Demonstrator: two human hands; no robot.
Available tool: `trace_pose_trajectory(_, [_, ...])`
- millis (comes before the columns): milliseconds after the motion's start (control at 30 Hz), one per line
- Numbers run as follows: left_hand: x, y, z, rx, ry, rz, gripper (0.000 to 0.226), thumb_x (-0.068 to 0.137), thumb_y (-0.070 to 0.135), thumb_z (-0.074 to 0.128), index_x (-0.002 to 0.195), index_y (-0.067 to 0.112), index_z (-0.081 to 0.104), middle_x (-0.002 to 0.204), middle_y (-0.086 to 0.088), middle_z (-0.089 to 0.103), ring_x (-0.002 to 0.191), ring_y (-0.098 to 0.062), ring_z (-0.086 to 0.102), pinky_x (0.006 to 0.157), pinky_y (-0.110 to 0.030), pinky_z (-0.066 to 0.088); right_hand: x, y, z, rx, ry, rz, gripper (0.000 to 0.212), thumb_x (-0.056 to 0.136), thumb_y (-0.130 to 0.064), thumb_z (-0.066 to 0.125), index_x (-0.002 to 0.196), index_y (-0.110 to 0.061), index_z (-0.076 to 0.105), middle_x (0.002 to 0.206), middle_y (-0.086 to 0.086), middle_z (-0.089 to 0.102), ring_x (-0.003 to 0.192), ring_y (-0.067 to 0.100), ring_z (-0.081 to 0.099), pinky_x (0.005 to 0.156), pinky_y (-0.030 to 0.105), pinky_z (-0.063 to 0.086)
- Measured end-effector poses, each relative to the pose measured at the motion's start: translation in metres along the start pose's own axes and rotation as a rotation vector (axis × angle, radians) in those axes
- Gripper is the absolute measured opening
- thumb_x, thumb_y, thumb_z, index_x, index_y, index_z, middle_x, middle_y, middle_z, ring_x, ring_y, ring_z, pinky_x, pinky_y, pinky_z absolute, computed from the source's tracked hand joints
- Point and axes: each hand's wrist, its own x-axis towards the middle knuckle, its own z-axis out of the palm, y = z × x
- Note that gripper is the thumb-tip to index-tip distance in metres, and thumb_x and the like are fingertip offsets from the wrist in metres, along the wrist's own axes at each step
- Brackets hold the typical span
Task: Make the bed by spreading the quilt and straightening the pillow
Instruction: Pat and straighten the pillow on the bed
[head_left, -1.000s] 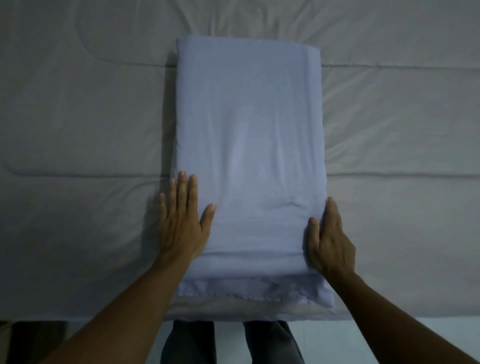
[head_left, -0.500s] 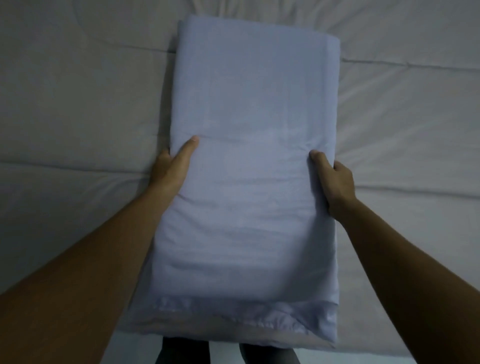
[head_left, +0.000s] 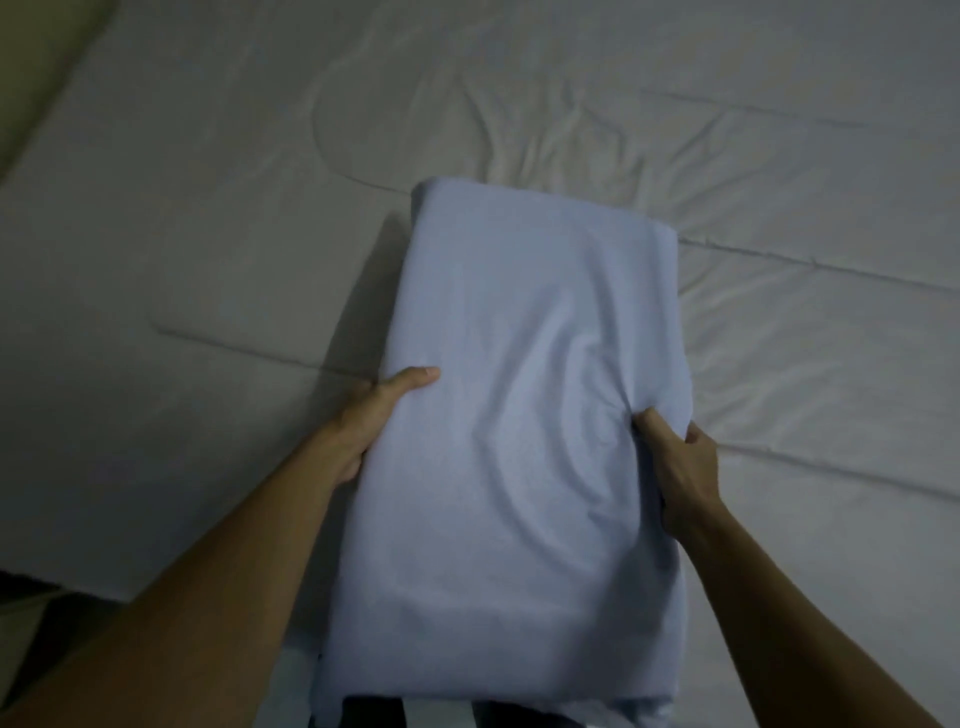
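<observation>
The left thumb (head_left: 415, 375) was laid flat on top of the folded quilt (head_left: 524, 415); the other left fingers were hidden under its left edge, so a clamp on that edge was inferred rather than fully seen. The right fingers (head_left: 655, 422) were curled tight into the cloth at the right edge, with creases radiating from the pinch. The left hand (head_left: 371, 415) and right hand (head_left: 680, 467) were thus both closed on the quilt, one at each long side, about midway along its length.

The quilt, pale blue, was held as a compact rectangular bundle. Its far end lay over the pale quilted mattress cover (head_left: 208, 234), and its near end overhung the near edge of the bed toward the person. Whether the far end rested on the cover or was lifted clear could not be told.

Progress, as judged: early. No unfolding was evident; spreading was entirely left to do. No pillow was in view, so its straightening could not be assessed.

Count: one folded quilt, two hands, one bed surface, zero pillows seen. Wrinkles were noted in the cover beyond the quilt's far end.
</observation>
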Motion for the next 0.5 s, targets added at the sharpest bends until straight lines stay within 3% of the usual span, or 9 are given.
trace_pose_trajectory(200, [-0.080,0.011,-0.102,-0.002,0.131,0.130,0.077,0.048,0.054,0.085,0.110,0.010,0.071,0.093,-0.006,0.079,0.083,-0.026,0.076,0.077,-0.045,0.062,-0.094,-0.025,0.066,0.017,-0.030,-0.066,0.028,0.084,-0.026,0.074,0.107,-0.014,0.065,0.098,-0.005,0.070,0.089,0.011,0.066,0.075,0.028,0.051])
trace_pose_trajectory(400, [-0.158,0.035,-0.263,-0.006,0.206,0.390,0.085,0.046,0.049,0.087,0.124,0.025,0.063,0.112,0.002,0.073,0.094,-0.018,0.073,0.078,-0.036,0.061,-0.203,-0.049,0.192,0.034,-0.110,-0.079,0.033,0.084,-0.028,0.072,0.111,-0.013,0.063,0.102,0.000,0.069,0.090,0.013,0.064,0.081,0.032,0.050])
trace_pose_trajectory(500, [-0.182,0.045,-0.338,0.033,0.280,0.476,0.107,0.043,0.049,0.088,0.139,0.032,0.045,0.124,0.004,0.063,0.100,-0.015,0.069,0.084,-0.037,0.059,-0.246,-0.053,0.253,0.040,-0.142,-0.082,0.034,0.084,-0.030,0.070,0.113,-0.013,0.061,0.104,0.000,0.068,0.090,0.015,0.063,0.085,0.035,0.051])
